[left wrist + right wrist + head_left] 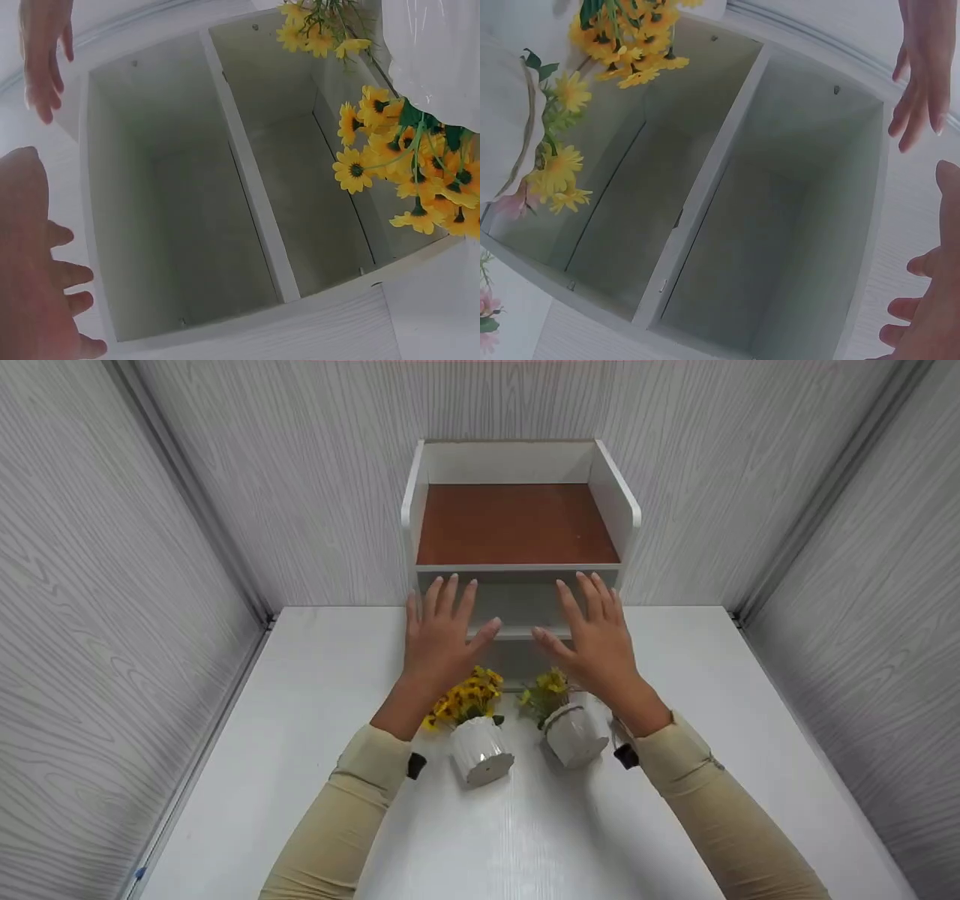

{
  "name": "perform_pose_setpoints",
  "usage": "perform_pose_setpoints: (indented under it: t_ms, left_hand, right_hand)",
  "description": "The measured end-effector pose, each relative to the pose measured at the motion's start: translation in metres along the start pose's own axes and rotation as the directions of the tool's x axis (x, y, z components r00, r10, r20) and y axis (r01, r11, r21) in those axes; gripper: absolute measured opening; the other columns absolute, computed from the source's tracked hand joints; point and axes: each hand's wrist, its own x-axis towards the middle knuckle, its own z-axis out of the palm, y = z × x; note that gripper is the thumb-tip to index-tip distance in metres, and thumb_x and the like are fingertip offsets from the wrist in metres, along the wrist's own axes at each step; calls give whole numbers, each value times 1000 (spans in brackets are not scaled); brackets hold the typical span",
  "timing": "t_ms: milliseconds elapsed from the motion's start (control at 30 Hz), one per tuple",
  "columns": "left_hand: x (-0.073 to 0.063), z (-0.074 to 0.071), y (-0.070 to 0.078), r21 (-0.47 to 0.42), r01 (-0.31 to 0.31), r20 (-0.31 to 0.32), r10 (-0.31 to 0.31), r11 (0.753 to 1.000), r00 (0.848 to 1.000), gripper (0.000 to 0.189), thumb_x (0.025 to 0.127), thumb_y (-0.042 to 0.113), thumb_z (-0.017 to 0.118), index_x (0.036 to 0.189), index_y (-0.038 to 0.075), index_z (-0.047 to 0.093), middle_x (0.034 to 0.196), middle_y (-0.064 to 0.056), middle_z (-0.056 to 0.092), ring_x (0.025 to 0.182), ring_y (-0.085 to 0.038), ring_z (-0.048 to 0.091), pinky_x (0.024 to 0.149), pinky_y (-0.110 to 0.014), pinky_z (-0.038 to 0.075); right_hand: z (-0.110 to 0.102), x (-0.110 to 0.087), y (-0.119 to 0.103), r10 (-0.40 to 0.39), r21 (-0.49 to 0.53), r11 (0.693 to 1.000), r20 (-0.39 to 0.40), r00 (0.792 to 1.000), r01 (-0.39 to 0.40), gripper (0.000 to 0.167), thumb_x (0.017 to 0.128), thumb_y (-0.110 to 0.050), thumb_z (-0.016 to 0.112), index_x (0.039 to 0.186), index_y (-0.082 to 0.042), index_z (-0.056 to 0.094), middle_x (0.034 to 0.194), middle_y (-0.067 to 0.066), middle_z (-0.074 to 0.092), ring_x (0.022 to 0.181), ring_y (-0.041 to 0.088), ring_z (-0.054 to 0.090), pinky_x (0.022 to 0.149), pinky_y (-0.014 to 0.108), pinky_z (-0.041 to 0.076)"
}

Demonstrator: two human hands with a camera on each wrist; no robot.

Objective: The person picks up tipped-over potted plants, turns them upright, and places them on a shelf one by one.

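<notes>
Both hands hover with fingers spread in front of a white shelf unit (pixel 517 568). My left hand (pixel 442 641) is over the left side of its front, my right hand (pixel 600 649) over the right; neither holds anything. Below them, two white flowerpots lie tipped on the table, bases toward me. The left flowerpot (pixel 480 750) has dark-centred yellow flowers (pixel 427 165). The right flowerpot (pixel 576 735), with a cord around it, has paler yellow flowers (pixel 559 172) and a pink bloom. The right forearm hides part of the area beside it.
The shelf unit has a brown top board (pixel 517 521) between raised sides and two compartments split by a divider (pixel 251 172). More pink flowers (pixel 487 304) show at the edge of the right wrist view. Grey wood-grain walls (pixel 300 472) enclose the white table (pixel 322 690).
</notes>
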Motion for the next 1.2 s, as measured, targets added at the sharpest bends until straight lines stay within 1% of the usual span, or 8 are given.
perform_pose_setpoints:
  t_ms: [133, 267, 367, 533, 600, 667, 900, 1200]
  left_hand:
    - [2, -3, -7, -22, 11, -130, -14, 1000, 991, 69, 103, 58, 40, 158, 15, 35, 159, -10, 39, 146, -31, 32, 122, -52, 17]
    - [9, -8, -17, -137, 35, -287, -74, 990, 955, 59, 104, 45, 48, 153, 12, 43, 152, -9, 47, 138, -28, 41, 119, -46, 28]
    - [16, -11, -22, -239, 46, -347, -130, 970, 929, 56, 104, 40, 50, 151, 11, 45, 150, -9, 49, 137, -27, 43, 116, -44, 34]
    - [31, -12, -30, -330, 75, -403, -212, 941, 890, 54, 103, 35, 53, 148, 6, 45, 147, -13, 48, 135, -27, 45, 109, -43, 43]
    - [37, -11, -34, -370, 95, -403, -252, 924, 880, 55, 103, 35, 54, 149, 6, 44, 147, -13, 47, 134, -26, 45, 105, -43, 47]
    - [43, -10, -37, -416, 114, -383, -287, 902, 878, 58, 103, 37, 53, 151, 7, 41, 147, -12, 45, 134, -25, 46, 103, -43, 48]
    - [60, -5, -43, -546, 165, -262, -354, 821, 898, 64, 103, 43, 49, 156, 10, 33, 148, -9, 45, 137, -22, 48, 108, -42, 45]
    - [70, 0, -44, -598, 154, -271, -379, 787, 884, 59, 106, 38, 49, 155, 9, 35, 148, -9, 47, 138, -22, 48, 110, -43, 43]
  right_hand:
    - [-4, -6, 5, 15, 8, 1000, -6, 1000, -15, 83, 98, -69, 41, 162, -19, 23, 167, 12, 17, 155, 33, 9, 123, 55, 9]
    - [-9, -17, 13, 44, 22, 999, -18, 999, -44, 82, 98, -67, 44, 161, -18, 25, 166, 12, 19, 154, 33, 13, 121, 56, 18]
    - [-11, -25, 19, 74, 36, 997, -17, 997, -74, 82, 98, -67, 45, 161, -18, 26, 166, 12, 20, 154, 34, 14, 119, 58, 22]
    - [-10, -39, 30, 124, 58, 991, -1, 992, -123, 83, 98, -66, 46, 161, -17, 25, 165, 15, 21, 153, 36, 16, 117, 59, 23]
    - [-7, -45, 35, 140, 70, 988, 0, 990, -140, 83, 98, -65, 48, 161, -15, 26, 164, 17, 22, 153, 36, 16, 117, 59, 24]
    - [-4, -51, 41, 155, 80, 985, 2, 988, -155, 84, 98, -64, 49, 160, -13, 27, 164, 18, 22, 153, 37, 17, 116, 60, 25]
    - [12, -78, 66, 229, 95, 968, 23, 973, -230, 81, 99, -60, 51, 159, -9, 30, 162, 20, 25, 151, 39, 21, 111, 63, 32]
    - [32, -107, 93, 328, 104, 936, 93, 940, -337, 82, 99, -56, 56, 159, -8, 28, 161, 22, 26, 148, 41, 25, 95, 66, 42]
